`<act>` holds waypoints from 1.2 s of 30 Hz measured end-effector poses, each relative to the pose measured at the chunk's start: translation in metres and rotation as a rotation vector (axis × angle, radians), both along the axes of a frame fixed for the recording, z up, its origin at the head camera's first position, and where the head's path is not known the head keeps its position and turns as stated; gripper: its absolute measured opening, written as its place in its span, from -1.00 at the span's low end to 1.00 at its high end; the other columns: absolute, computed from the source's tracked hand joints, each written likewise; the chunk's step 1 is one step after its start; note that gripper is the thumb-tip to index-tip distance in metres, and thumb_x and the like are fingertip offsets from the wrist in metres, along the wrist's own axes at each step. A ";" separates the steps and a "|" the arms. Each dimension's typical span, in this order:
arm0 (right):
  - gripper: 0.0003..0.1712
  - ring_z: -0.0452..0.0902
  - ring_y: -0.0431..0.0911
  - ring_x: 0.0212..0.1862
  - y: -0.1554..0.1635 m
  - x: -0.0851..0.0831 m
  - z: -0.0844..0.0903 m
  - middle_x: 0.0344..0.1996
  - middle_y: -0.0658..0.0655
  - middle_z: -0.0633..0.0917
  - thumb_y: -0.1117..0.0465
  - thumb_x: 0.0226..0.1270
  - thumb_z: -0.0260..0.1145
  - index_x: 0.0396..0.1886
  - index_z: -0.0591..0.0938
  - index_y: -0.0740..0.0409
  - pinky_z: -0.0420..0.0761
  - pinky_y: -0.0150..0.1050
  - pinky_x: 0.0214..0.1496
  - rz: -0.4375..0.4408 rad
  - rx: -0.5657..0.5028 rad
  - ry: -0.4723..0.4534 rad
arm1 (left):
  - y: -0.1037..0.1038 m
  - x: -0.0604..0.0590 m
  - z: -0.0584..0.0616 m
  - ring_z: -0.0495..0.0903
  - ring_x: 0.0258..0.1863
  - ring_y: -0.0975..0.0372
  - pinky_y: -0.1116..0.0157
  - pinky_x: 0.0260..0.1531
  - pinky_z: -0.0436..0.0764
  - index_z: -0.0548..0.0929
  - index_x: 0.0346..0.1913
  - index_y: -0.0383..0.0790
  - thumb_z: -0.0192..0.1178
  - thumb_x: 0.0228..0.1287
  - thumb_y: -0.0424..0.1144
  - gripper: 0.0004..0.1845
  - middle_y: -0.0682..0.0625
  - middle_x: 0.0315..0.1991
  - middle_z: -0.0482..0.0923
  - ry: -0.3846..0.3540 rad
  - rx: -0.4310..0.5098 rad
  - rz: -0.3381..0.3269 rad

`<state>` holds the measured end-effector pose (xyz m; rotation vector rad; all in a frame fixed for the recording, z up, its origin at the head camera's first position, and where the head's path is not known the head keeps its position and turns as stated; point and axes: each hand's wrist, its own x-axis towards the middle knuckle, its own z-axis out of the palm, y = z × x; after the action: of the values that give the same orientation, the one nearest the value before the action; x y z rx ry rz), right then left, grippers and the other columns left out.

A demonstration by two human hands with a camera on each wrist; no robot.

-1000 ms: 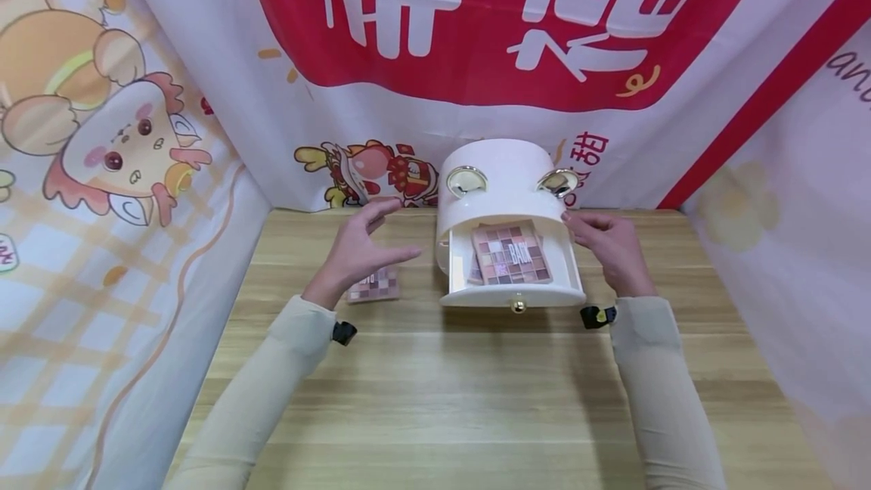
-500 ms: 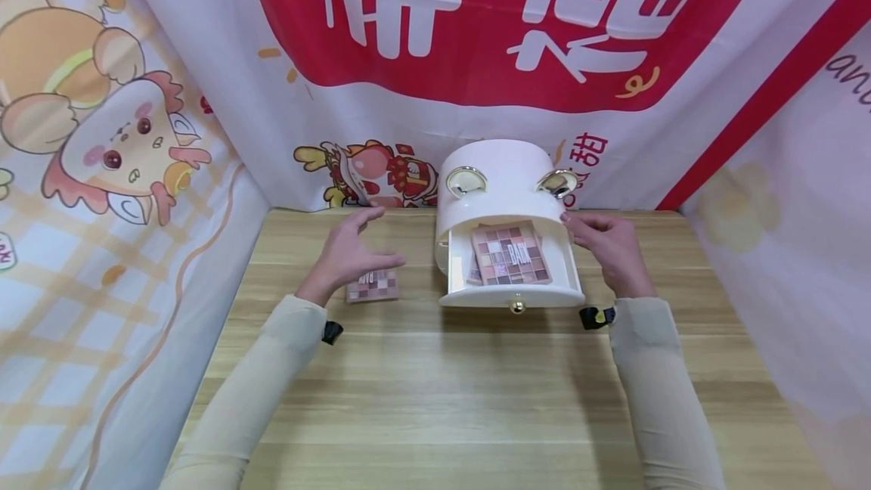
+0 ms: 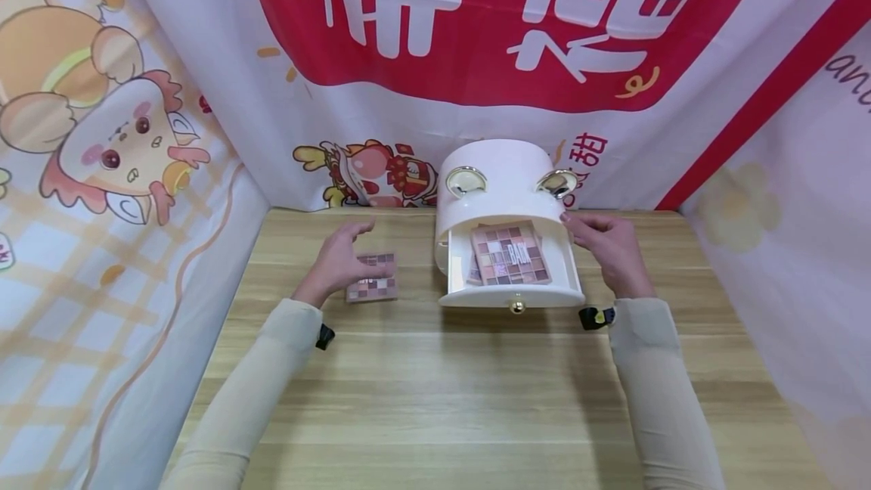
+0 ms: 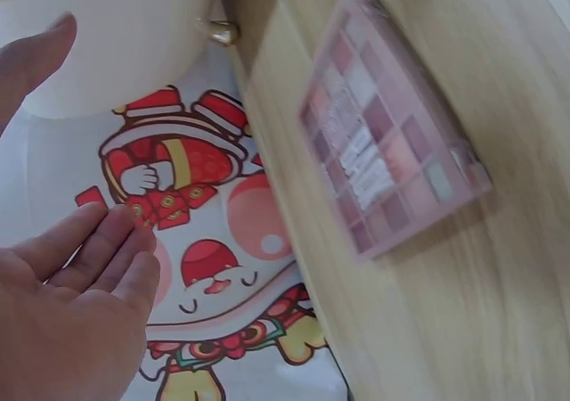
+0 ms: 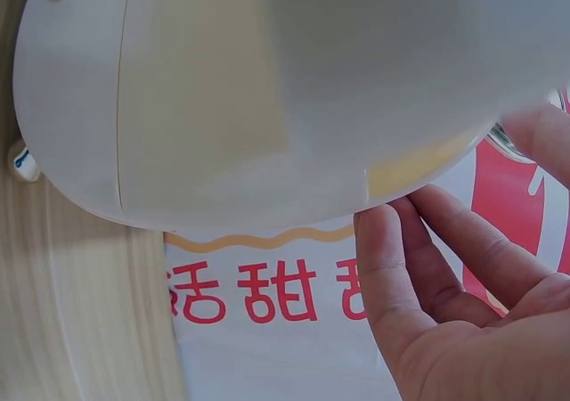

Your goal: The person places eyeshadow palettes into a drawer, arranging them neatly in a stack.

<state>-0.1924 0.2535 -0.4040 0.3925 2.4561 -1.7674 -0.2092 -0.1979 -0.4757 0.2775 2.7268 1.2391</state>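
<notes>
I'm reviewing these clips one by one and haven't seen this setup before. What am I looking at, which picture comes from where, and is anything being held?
No machine here: a person works with two bare hands, wearing one camera on the head and one on each wrist.

The wide picture is the head view, looking down at a light wooden table walled in by printed cloth banners. On it stands a white rounded cosmetics box with two gold ear-shaped trims; its white drawer with a small gold knob is pulled open, and a pink eyeshadow palette lies inside.

A smaller pink eyeshadow palette lies flat on the table. The left hand hovers over it with relaxed fingers, gripping nothing; the left wrist view shows this same palette from close up.

The right hand rests straight fingers by the box's side; the right wrist view shows that.
</notes>
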 end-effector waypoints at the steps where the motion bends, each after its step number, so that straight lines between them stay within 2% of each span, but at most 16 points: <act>1: -0.18 0.48 0.03 0.17 0.000 0.000 0.000 0.12 0.15 0.61 -0.26 0.24 0.42 0.27 0.59 0.25 0.56 -0.14 0.22 0.000 -0.004 0.000 | -0.001 0.000 -0.001 0.23 0.42 -0.10 -0.14 0.34 0.33 0.30 0.50 -0.16 0.60 -0.18 0.24 0.18 -0.13 0.47 0.27 -0.012 -0.021 0.000; 4: -0.19 0.47 0.07 0.20 0.000 0.000 -0.001 0.14 0.16 0.61 -0.26 0.24 0.42 0.27 0.59 0.24 0.55 -0.12 0.24 -0.003 -0.008 -0.004 | -0.004 -0.001 -0.005 0.17 0.46 -0.09 -0.16 0.39 0.23 0.28 0.51 -0.19 0.61 -0.16 0.21 0.17 -0.16 0.48 0.24 -0.054 -0.082 -0.006; 7: -0.18 0.46 0.09 0.22 0.000 0.000 -0.001 0.13 0.16 0.60 -0.26 0.24 0.42 0.27 0.59 0.24 0.54 -0.09 0.26 -0.009 -0.015 -0.013 | -0.006 -0.003 -0.010 0.10 0.48 -0.13 -0.19 0.42 0.14 0.27 0.51 -0.23 0.62 -0.09 0.08 0.12 -0.20 0.50 0.19 -0.081 -0.124 -0.012; 11: -0.17 0.47 0.07 0.19 0.001 0.001 -0.001 0.12 0.15 0.61 -0.26 0.23 0.43 0.27 0.59 0.26 0.57 -0.16 0.21 -0.015 -0.021 -0.007 | -0.009 -0.005 -0.018 0.11 0.47 -0.15 -0.19 0.41 0.15 0.26 0.50 -0.25 0.63 -0.09 -0.04 0.10 -0.22 0.49 0.19 -0.090 -0.157 -0.010; 15: -0.19 0.50 0.05 0.17 0.001 0.002 -0.001 0.09 0.15 0.63 -0.23 0.23 0.44 0.24 0.59 0.29 0.60 -0.31 0.09 -0.012 -0.030 0.026 | -0.012 -0.004 -0.024 0.17 0.44 -0.15 -0.16 0.41 0.19 0.26 0.50 -0.28 0.67 -0.17 0.00 0.16 -0.24 0.47 0.21 -0.106 -0.171 -0.004; 18: -0.19 0.50 0.04 0.16 0.000 0.002 -0.001 0.08 0.15 0.63 -0.23 0.24 0.44 0.24 0.60 0.30 0.61 -0.34 0.05 -0.007 -0.023 0.034 | -0.013 -0.004 -0.028 0.19 0.42 -0.15 -0.16 0.40 0.20 0.25 0.50 -0.30 0.69 -0.23 -0.02 0.20 -0.25 0.46 0.22 -0.121 -0.172 0.007; 23: -0.19 0.50 0.06 0.16 0.000 0.003 0.001 0.08 0.16 0.63 -0.24 0.24 0.43 0.24 0.59 0.30 0.60 -0.28 0.10 -0.011 -0.015 0.027 | -0.014 -0.007 -0.041 0.25 0.37 -0.15 -0.17 0.39 0.22 0.20 0.51 -0.31 0.71 -0.27 -0.09 0.25 -0.28 0.44 0.20 -0.148 -0.180 0.006; 30: -0.18 0.50 0.00 0.13 0.000 0.002 0.001 0.14 0.20 0.61 -0.25 0.24 0.43 0.26 0.58 0.29 0.57 -0.14 0.21 -0.001 -0.007 0.019 | -0.020 -0.007 -0.056 0.23 0.37 -0.15 -0.10 0.43 0.19 0.13 0.52 -0.39 0.75 -0.38 -0.07 0.36 -0.31 0.43 0.17 -0.155 -0.254 -0.005; 36: -0.18 0.50 -0.01 0.13 0.000 0.001 0.001 0.14 0.20 0.61 -0.25 0.24 0.42 0.26 0.58 0.28 0.59 -0.22 0.14 -0.004 0.003 0.018 | -0.026 -0.008 -0.067 0.21 0.38 -0.17 -0.09 0.44 0.16 0.11 0.52 -0.43 0.77 -0.46 -0.06 0.42 -0.33 0.43 0.16 -0.150 -0.286 -0.015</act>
<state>-0.1913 0.2537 -0.4031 0.3845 2.4720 -1.7770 -0.2174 -0.2236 -0.5426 0.1650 2.7168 0.8135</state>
